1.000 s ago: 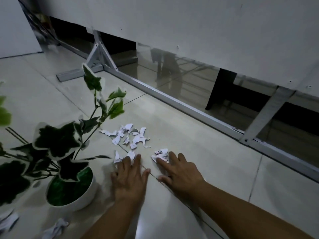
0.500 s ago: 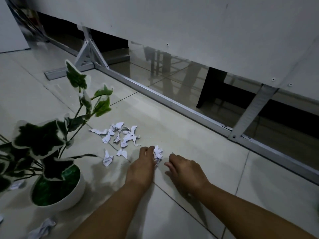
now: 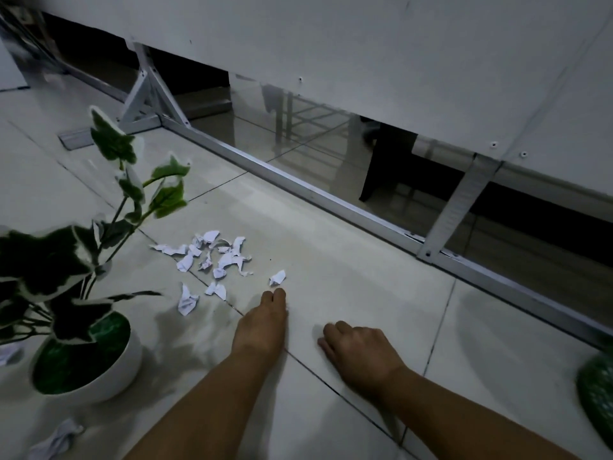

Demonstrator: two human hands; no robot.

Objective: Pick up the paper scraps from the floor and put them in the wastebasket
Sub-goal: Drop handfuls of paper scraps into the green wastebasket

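Note:
A scatter of several white paper scraps (image 3: 215,255) lies on the pale tiled floor, with two more scraps (image 3: 187,298) nearer the plant. One small scrap (image 3: 278,278) lies alone, just beyond the fingertips of my left hand (image 3: 262,323). That hand rests low over the floor with its fingers pressed together, and nothing shows in it. My right hand (image 3: 361,351) is to its right, knuckles up, fingers curled under onto the tile. What it holds is hidden. No wastebasket is clearly in view.
A white pot (image 3: 96,376) with a leafy green-and-white plant stands at the left. Crumpled paper (image 3: 56,439) lies in front of it. A metal frame rail (image 3: 331,199) under a white panel runs across the far side. A green meshed object (image 3: 597,393) is cut off at the right edge.
Both hands have drawn back toward me from the scraps. The small scrap beside my left fingers half a second ago now lies free ahead of them. The view has shifted right.

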